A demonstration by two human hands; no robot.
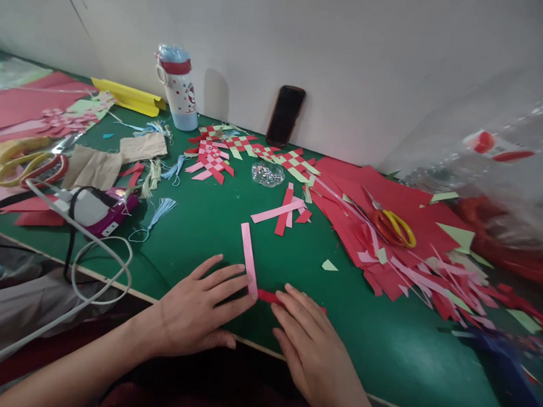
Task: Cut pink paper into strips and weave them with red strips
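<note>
At the left hand (199,308), a pink strip (247,245) points lengthwise, seemingly wallward.

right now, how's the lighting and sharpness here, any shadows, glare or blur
In the head view, a soft shadow falls on the pale wall just right of the water bottle; in the head view, a pale glare patch lies on the green tabletop, beyond the right hand; in the head view, the lower right corner looks smeared.

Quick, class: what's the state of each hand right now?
Left hand: open, touching a pink paper strip.
Right hand: open, touching a red paper strip.
</note>
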